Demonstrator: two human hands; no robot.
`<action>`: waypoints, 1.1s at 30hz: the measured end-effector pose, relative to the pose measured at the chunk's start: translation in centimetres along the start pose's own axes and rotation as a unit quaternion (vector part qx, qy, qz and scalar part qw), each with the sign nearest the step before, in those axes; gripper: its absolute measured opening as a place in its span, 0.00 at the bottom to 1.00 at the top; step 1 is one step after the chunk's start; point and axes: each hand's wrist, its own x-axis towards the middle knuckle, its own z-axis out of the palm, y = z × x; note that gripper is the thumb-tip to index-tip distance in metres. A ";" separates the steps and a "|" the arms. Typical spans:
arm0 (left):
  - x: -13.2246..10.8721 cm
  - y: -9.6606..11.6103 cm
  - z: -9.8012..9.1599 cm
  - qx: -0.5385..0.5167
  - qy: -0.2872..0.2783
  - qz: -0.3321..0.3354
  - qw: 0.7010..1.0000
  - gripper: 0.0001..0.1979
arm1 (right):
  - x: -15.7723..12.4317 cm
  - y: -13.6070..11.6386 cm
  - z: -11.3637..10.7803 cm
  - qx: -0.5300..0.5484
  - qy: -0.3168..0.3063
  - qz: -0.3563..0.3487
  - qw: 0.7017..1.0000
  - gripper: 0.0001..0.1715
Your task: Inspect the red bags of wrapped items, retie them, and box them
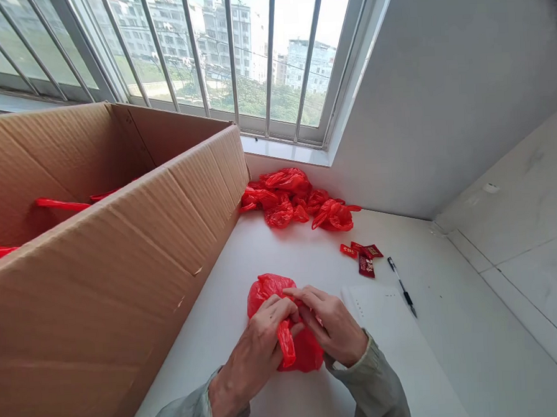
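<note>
A red plastic bag (309,350) lies bunched on the white table in front of me. My left hand (269,330) is closed on its upper part, and a strip of the bag, perhaps a handle, hangs out between the fingers. From the other side my right hand (328,321) reaches over, fingers bent and pinching at the bag close to the left fingertips. Both hands overlap the bag's top, so the exact grip there is partly hidden. What the bag contains cannot be seen.
A large open cardboard box (136,259) with red bags inside stands at left. Crumpled red bags (287,198) are piled by the wall under the barred window. Small red packets (366,265), a pen (404,289) and a white paper sheet (381,309) lie at right.
</note>
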 end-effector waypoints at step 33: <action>-0.4 -0.4 0.1 0.209 0.176 0.244 0.930 0.08 | -0.7 0.4 2.6 0.219 0.074 0.122 0.965 0.13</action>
